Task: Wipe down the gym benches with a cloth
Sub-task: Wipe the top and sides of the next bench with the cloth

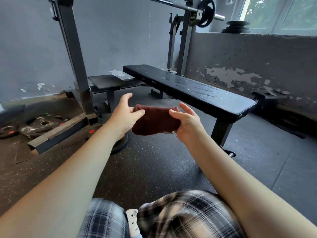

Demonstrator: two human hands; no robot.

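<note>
as our left grip and right grip each pinch an end of one cloth, fingers splayed, two benches stand far: long bench, short bench.

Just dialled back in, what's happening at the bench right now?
A person holds a dark red cloth between both hands, the left hand pinching one end and the right hand the other. It hangs in the air in front of the long black bench, not touching it. The bench top shows pale marks.
</note>
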